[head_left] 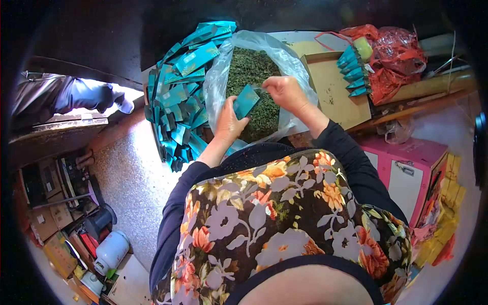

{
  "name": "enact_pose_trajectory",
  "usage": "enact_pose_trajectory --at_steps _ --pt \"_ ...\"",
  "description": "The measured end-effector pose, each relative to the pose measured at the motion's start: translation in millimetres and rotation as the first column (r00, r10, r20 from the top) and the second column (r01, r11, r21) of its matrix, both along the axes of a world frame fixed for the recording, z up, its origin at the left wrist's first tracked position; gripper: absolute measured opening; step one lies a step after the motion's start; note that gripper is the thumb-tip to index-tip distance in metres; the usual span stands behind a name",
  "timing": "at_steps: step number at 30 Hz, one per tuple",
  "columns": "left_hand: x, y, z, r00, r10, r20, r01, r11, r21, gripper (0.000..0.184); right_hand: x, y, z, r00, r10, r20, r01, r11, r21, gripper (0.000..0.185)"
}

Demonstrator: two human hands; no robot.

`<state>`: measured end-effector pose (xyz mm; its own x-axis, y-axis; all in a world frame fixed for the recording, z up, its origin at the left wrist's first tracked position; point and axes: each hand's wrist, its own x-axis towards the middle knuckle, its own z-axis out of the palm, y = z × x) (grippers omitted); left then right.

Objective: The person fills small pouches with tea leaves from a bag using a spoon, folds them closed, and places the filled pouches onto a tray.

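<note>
My left hand (229, 123) grips a small teal packet (247, 101) between thumb and fingers, tilted over a clear plastic bag (218, 71). Dark green dried leaves (252, 66), resembling tea, fill the open bag. Just right of the packet's upper end, my right hand (291, 93) is closed in a pinch. Whatever its fingertips hold is too small to make out. Beside the bag on the left lies a large heap of similar teal packets (175, 96).
Right of the bag sits a shallow cardboard box (341, 94), with several teal packets (352, 71) along its far side. Red plastic bags (399, 53) lie behind it. A pink cabinet (401, 165) stands at lower right; a gas cylinder (112, 250) is on the floor at left.
</note>
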<state>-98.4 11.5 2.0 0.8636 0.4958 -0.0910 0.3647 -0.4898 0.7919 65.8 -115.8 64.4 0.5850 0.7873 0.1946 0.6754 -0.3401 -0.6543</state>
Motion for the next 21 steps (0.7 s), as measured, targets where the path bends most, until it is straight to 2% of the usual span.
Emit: enact_pose_trajectory --at_steps 2,3,4,6,9,12,13,15,16,18,19,21 --pt "1 0 -3 1.0 0.001 0.003 -0.002 1.0 0.017 0.072 -6 1 -1 0.959 0.156 0.236 -0.157 0.987 -0.013 0.011" --pt "2 2 -3 1.0 -0.008 0.009 0.008 1.0 0.004 0.072 -9 2 3 0.899 0.237 0.368 -0.234 0.971 -0.053 0.011" --pt "2 2 -3 1.0 -0.016 0.016 0.016 1.0 -0.01 0.072 -12 1 11 0.837 0.304 0.455 -0.315 0.948 -0.052 0.011" --pt "0 3 -4 0.999 -0.028 -0.041 0.026 0.999 -0.037 0.071 -15 2 22 0.778 0.32 0.541 -0.367 0.93 -0.022 0.01" --pt "-4 4 -15 0.999 0.0 0.051 -0.001 1.0 0.015 0.068 -9 0 35 0.809 0.227 0.543 -0.287 0.958 0.027 0.015" --pt "-8 3 -24 0.998 0.021 0.055 -0.019 0.999 -0.04 0.068 6 -3 27 0.888 -0.021 0.46 -0.06 0.985 0.161 0.015" --pt "-10 2 -21 0.998 0.022 0.052 -0.022 1.0 -0.006 0.067 12 -2 15 0.903 -0.089 0.42 -0.005 0.976 0.217 0.012" --pt "-15 0 -21 0.997 0.027 0.07 -0.025 0.999 -0.025 0.067 23 -4 -18 0.897 -0.061 0.437 0.112 0.989 -0.092 0.01" --pt "-16 -1 -23 0.996 0.03 0.089 -0.026 0.999 -0.045 0.067 23 -3 -28 0.895 -0.003 0.445 0.114 0.968 -0.222 0.007" --pt "-19 0 -25 0.996 0.033 0.084 -0.028 0.998 -0.06 0.068 14 0 -54 0.895 0.092 0.436 0.088 0.923 -0.375 0.005" --pt "-21 0 -20 0.996 0.029 0.079 -0.024 0.997 -0.067 0.069 10 2 -70 0.91 0.131 0.393 0.002 0.947 -0.32 0.008" --pt "-26 -1 -11 0.996 0.033 0.08 -0.029 0.998 -0.051 0.07 -5 9 -92 0.946 0.059 0.318 0.029 0.964 -0.264 0.009"
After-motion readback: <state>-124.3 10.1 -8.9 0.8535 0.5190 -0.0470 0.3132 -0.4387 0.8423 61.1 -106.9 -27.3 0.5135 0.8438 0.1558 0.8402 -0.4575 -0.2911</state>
